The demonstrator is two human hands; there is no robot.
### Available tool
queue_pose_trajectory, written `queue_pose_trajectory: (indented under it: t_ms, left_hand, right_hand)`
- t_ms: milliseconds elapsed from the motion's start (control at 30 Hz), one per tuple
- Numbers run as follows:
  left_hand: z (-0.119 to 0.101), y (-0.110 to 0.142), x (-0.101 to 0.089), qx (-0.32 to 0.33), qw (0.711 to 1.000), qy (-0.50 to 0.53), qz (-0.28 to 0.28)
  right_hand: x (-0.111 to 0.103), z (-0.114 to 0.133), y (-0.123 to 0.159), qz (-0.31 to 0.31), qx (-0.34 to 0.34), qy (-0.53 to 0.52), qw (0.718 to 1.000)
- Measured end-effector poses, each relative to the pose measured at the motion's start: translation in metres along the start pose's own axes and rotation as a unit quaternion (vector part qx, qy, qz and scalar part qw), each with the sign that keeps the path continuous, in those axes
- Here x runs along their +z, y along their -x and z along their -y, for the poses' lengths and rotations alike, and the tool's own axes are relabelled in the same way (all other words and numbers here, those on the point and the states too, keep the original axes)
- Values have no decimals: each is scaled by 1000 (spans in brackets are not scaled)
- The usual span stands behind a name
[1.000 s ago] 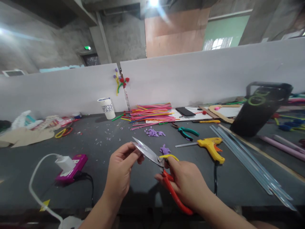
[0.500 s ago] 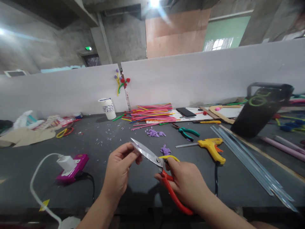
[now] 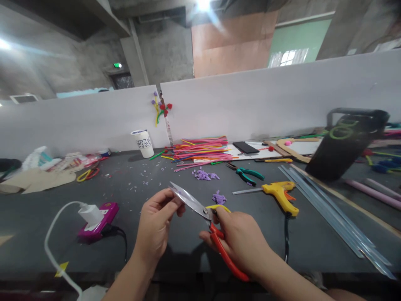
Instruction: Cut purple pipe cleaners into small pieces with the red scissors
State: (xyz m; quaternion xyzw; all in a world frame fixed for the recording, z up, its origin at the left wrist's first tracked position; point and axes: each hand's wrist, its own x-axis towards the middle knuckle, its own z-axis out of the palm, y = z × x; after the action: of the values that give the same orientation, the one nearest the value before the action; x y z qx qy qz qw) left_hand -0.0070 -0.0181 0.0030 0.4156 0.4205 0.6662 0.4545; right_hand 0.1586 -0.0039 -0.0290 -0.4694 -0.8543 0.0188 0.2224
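Scissors point(image 3: 191, 202) are in the right hand point(image 3: 242, 236) above the counter point(image 3: 127, 211), with their tips at the left hand point(image 3: 156, 221), whose fingers pinch; I can't tell on what. Both hands and the scissors have moved a tiny bit left. The cup point(image 3: 143, 144) has blue writing too blurry to read.

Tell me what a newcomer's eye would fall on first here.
Probably the scissors in the right hand, front and centre, with their blades by the left hand. Then perhaps the mostly pink bundle of stems near the white partition, and the yellow glue gun on the right.
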Motion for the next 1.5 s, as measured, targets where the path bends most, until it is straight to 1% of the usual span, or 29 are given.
queue_pose_trajectory:
  t_ms: [200,433,533,700,933,1167,1400,1500]
  left_hand:
    - [3,-3,0,-3,1000,16,5]
    - [3,-3,-1,-11,1000,19,4]
    - [3,-2,-1,-10,1000,23,6]
    - [6,1,1,3,999,34,-8]
    - [7,-1,3,-3,998,53,-16]
    - [8,-4,3,-18,998,55,-13]
    - [10,0,4,18,1000,13,-20]
    - [11,1,5,3,999,26,-22]
  right_hand:
    - [0,-2,0,11,-4,-6,1000]
    - [1,-1,1,12,6,-2,1000]
    - [2,0,2,0,3,5,1000]
    - [3,1,1,-18,0,21,1000]
    - [5,1,2,4,3,21,1000]
    - [1,2,1,47,28,-2,998]
    - [1,2,1,12,12,23,1000]
    - [0,2,0,18,14,18,1000]
